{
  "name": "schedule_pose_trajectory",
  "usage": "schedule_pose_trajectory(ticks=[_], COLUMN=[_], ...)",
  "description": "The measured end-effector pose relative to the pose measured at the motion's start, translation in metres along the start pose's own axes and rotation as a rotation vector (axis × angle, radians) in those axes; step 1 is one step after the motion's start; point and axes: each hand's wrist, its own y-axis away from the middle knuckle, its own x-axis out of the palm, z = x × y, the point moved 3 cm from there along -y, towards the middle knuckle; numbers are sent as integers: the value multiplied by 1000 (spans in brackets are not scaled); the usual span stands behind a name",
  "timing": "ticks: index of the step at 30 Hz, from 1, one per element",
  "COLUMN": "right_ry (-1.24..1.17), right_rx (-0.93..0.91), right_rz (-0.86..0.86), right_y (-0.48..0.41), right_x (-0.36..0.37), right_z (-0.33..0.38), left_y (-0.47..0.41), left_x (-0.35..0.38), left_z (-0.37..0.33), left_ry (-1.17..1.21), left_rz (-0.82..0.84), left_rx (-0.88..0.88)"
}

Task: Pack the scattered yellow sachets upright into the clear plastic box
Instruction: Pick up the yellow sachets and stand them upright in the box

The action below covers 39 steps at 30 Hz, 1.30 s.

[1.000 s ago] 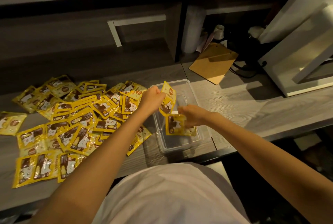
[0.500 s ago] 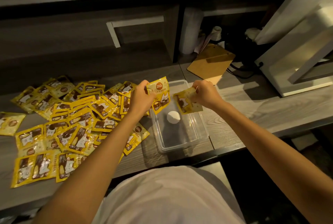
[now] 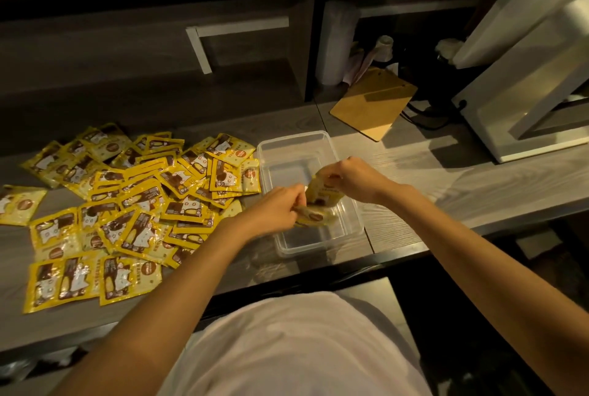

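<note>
A clear plastic box stands on the grey counter near its front edge. Both hands are over its middle. My left hand pinches a yellow sachet that lies low and tilted inside the box. My right hand grips a second yellow sachet by its top edge, held more upright just above the first. Motion blur hides how the two sachets touch. Several more yellow sachets with brown print lie scattered flat in a heap left of the box.
A brown clipboard lies behind the box to the right. A white appliance stands at the far right with a black cable beside it. A pale roll stands in the dark shelf recess behind. The counter's front edge runs just below the box.
Both hands have come down from above the box's far end into its middle, carrying their sachets with them. The left sachet has tipped from upright to nearly flat.
</note>
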Motion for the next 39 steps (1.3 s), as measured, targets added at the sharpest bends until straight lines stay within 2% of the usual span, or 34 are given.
schedule_pose_trajectory(ticks=[5,9,12,17,23,28,31,34,39], right_ry=[30,14,-8,-8,-59,-21,102,376,380], right_rx=[-28,-39,-9,16,37,19,-47,-166,-155], right_rz=[150,166,172,216,264,303,326,358,357], right_y=[18,25,27,33,38,47,48,48,45], right_x=[18,22,23,31,38,41,43,50,60], right_z=[4,2,-1,4,5,8,9,12,10], left_y=[9,14,17,25,29,29,28,26,25], left_x=[12,18,23,19,16,29,28,27,37], left_z=[-3,-16,-17,-20,-29,-24,-21,-18,-4], left_ry=[14,8,5,-438,-571,-800,-714,-596,-677], left_rz=[161,185,198,185,198,282,246,171,207], left_rx=[-22,26,-21,5,-39,-51,-11,11,49])
